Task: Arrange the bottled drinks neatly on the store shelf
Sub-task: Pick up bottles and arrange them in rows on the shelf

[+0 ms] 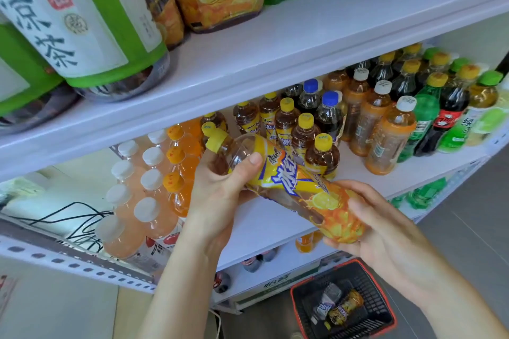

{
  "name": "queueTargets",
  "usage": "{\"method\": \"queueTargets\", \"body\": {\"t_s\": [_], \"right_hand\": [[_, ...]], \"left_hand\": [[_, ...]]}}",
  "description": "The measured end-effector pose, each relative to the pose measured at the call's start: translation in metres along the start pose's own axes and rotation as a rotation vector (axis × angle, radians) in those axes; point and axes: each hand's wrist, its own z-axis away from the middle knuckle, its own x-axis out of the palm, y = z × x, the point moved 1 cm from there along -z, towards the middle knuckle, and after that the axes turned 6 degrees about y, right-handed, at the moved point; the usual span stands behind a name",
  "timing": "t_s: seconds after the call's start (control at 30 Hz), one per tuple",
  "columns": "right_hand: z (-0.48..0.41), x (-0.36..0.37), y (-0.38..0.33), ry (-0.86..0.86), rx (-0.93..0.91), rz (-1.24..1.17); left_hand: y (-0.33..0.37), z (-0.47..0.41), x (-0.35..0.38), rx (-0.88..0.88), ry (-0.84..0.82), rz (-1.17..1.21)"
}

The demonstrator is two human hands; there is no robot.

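An iced tea bottle (286, 184) with a yellow cap and a yellow lemon label lies nearly on its side in front of the middle shelf (278, 223). My left hand (220, 190) grips its neck end just below the cap. My right hand (366, 217) cups its base from below and the right. Behind it, a row of like iced tea bottles (303, 132) stands upright on the shelf, running back from the front edge.
Pale pink bottles (129, 215) and orange bottles (179, 170) stand in rows at the left. Orange juice, cola and green bottles (424, 115) fill the right. Large bottles sit on the upper shelf (275, 44). A red-rimmed basket (347, 308) with two bottles rests on the floor.
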Motion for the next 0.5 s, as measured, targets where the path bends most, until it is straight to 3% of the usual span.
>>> {"method": "queueTargets", "body": {"t_s": [0.13,0.27,0.4,0.5], "right_hand": [[0.006,-0.009,0.005,0.005,-0.118,-0.045],[0.006,-0.011,0.002,0.065,-0.124,-0.014],[0.006,-0.012,0.001,0.199,0.044,0.039],[0.003,-0.015,0.004,0.189,0.188,0.169]], "left_hand": [[-0.002,0.001,0.002,-0.060,0.030,-0.086],[0.002,-0.001,-0.015,-0.078,-0.094,-0.150],[0.010,-0.004,-0.025,-0.002,-0.208,-0.203],[0.015,-0.005,-0.021,0.093,-0.196,-0.299]]}}
